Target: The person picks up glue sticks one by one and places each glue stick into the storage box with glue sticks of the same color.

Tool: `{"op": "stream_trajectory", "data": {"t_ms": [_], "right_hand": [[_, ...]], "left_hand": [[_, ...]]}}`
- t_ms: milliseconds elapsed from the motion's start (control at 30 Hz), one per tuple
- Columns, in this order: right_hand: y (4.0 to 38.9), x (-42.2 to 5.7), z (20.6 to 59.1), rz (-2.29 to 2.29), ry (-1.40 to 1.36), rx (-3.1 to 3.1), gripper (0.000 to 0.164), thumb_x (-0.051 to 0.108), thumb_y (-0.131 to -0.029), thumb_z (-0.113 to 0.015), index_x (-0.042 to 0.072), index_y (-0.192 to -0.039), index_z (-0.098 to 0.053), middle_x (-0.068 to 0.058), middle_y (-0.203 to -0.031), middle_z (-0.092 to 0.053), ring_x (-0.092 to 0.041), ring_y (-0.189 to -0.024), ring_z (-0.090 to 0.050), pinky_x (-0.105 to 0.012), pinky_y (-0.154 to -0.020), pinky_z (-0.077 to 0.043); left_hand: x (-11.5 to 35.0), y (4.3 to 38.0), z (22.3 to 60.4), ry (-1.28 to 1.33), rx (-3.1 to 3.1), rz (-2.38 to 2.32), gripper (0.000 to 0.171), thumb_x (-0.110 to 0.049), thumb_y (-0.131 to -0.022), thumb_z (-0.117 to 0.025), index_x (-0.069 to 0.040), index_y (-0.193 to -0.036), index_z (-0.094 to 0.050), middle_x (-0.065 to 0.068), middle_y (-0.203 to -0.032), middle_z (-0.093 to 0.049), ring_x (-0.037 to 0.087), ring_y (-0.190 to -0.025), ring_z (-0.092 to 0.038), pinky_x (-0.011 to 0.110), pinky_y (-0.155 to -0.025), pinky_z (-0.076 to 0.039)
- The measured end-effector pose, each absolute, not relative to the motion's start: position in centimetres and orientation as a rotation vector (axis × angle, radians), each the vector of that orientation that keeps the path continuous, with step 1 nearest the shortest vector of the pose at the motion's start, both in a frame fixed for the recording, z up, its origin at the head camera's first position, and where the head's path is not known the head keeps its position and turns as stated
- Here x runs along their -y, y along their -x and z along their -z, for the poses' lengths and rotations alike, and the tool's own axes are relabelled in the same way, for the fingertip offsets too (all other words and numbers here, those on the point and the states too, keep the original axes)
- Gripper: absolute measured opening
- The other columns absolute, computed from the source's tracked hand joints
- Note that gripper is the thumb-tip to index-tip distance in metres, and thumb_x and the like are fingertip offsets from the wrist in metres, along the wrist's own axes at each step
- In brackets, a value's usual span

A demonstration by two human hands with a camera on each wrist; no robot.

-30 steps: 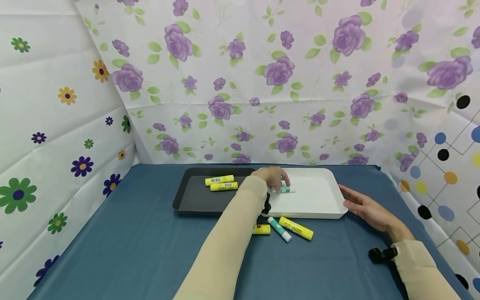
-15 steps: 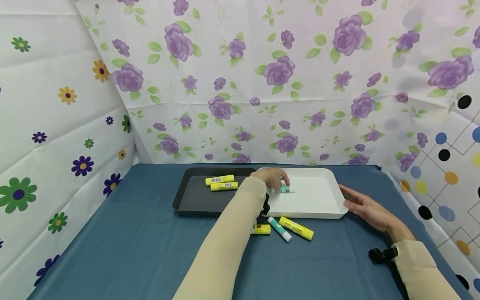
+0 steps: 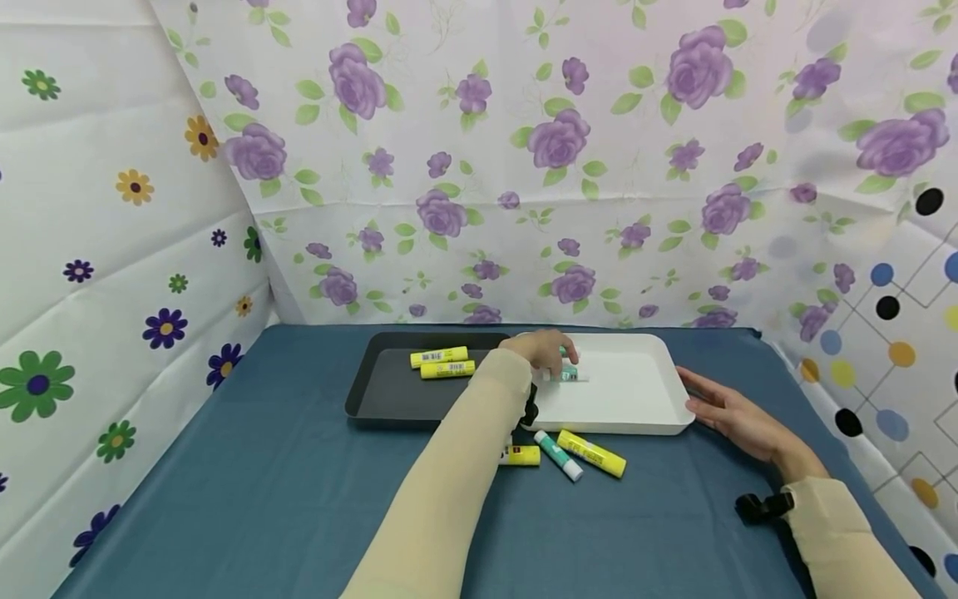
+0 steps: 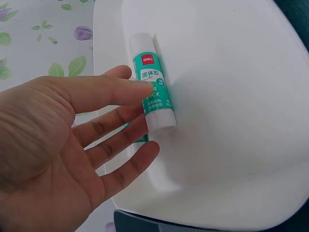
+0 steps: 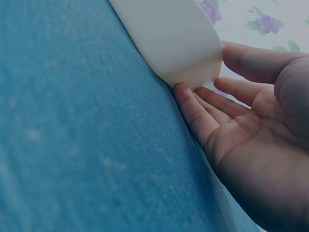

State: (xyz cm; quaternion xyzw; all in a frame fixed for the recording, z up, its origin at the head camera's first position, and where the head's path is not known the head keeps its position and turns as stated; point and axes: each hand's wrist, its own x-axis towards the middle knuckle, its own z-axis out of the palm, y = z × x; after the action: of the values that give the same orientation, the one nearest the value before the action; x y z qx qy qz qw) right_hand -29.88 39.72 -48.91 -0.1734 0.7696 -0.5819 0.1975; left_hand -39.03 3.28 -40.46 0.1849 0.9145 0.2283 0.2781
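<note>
Glue stick [image 4: 157, 104], left fingers [image 4: 129, 169] spread beside it, right fingers [image 5: 197, 115] extended, touching white tray [image 3: 629, 383]

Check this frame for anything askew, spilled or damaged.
Nothing visible looks spilled or damaged. The only untidy spot: a green glue stick and two yellow glue sticks lie at differing angles on the blue cloth, outside the dark tray and white tray.

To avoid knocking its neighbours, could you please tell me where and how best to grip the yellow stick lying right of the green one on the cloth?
I would probably pinch the yellow stick across its middle, from above and the right: it is slim and lies flat, its far end close to the green stick and the white tray, its near end clear of both.
</note>
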Motion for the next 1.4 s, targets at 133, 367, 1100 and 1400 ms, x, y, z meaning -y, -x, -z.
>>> {"op": "stream_trajectory", "data": {"t_ms": [133, 367, 1100, 1400], "right_hand": [[29.9, -39.6, 48.8, 1.621, 0.488, -2.161, 0.070, 0.019, -0.114, -0.045, 0.013, -0.169, -0.003, -0.019, -0.173, 0.006, -0.038, -0.158, -0.002, -0.011, -0.100, -0.043], [29.8, -39.5, 48.8, 1.615, 0.495, -2.164, 0.069, 0.017, -0.114, -0.044, 0.013, -0.169, -0.003, -0.019, -0.173, 0.005, -0.043, -0.157, 0.001, -0.011, -0.100, -0.043], [29.9, -39.7, 49.0, 1.636, 0.527, -2.143, 0.069, 0.016, -0.114, -0.045, 0.010, -0.169, -0.003, -0.022, -0.172, 0.006, 0.020, -0.130, -0.035, -0.011, -0.100, -0.043], [30.1, -39.6, 49.2, 1.629, 0.516, -2.142, 0.070, 0.019, -0.114, -0.046, 0.012, -0.169, -0.003, -0.021, -0.173, 0.006, 0.021, -0.130, -0.034, -0.011, -0.100, -0.043]], "left_hand": [[-3.0, 38.6, 39.8, -0.534, -2.456, -0.628, 0.041, -0.002, -0.099, -0.068, -0.021, -0.136, -0.068, 0.006, -0.152, -0.051, 0.023, -0.116, -0.056, 0.041, -0.097, -0.051], [-2.3, 38.2, 39.1, -0.610, -2.471, -0.640, 0.043, 0.001, -0.101, -0.064, -0.016, -0.140, -0.066, 0.010, -0.160, -0.043, 0.022, -0.110, -0.057, 0.037, -0.090, -0.051], [0.5, 37.0, 37.8, -0.840, -2.420, -0.893, 0.037, -0.002, -0.102, -0.064, -0.005, -0.139, -0.065, 0.014, -0.127, -0.064, 0.024, -0.110, -0.061, 0.039, -0.092, -0.053], [3.3, 35.0, 38.2, -0.939, -2.393, -0.980, 0.036, -0.002, -0.102, -0.065, -0.007, -0.137, -0.067, 0.022, -0.131, -0.065, 0.029, -0.117, -0.064, 0.034, -0.093, -0.055]]}}
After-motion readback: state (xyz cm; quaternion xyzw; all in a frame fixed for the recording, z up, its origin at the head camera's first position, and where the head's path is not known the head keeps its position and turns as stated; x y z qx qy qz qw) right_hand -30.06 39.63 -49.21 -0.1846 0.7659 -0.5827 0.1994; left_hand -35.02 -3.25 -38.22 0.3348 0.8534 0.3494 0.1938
